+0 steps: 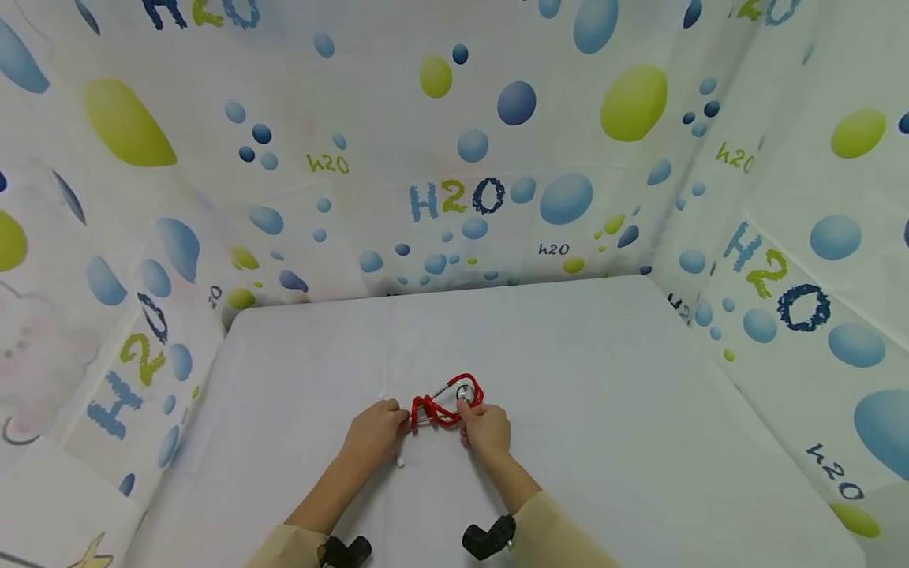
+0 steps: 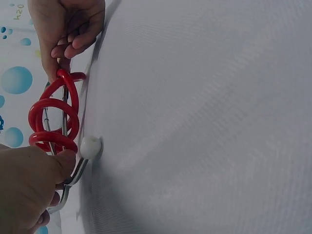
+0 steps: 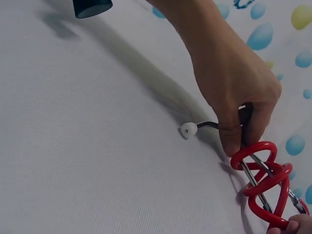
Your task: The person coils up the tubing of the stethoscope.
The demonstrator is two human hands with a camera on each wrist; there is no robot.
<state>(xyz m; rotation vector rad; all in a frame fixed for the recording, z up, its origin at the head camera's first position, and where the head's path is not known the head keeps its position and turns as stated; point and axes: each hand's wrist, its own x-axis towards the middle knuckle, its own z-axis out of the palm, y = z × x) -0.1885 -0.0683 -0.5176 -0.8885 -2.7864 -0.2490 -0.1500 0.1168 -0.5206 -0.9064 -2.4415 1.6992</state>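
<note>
A wire puzzle of coiled red rod (image 1: 428,406) and straight silver rods is held between my two hands over the white table. My left hand (image 1: 372,434) pinches its left end. In the left wrist view the thumb of that hand (image 2: 29,180) presses against the last red coil (image 2: 52,136). A white ball (image 2: 91,147) tips a curved rod beside that thumb. My right hand (image 1: 488,432) pinches the far end, close to a round silver ring (image 1: 465,393). Only its fingertips (image 3: 298,225) show at the lower corner of the right wrist view.
The white table (image 1: 568,355) has rounded far corners. A patterned sheet (image 1: 383,158) with blue and green spots hangs behind it and along both sides. Dark wrist cameras (image 1: 490,538) sit at both cuffs.
</note>
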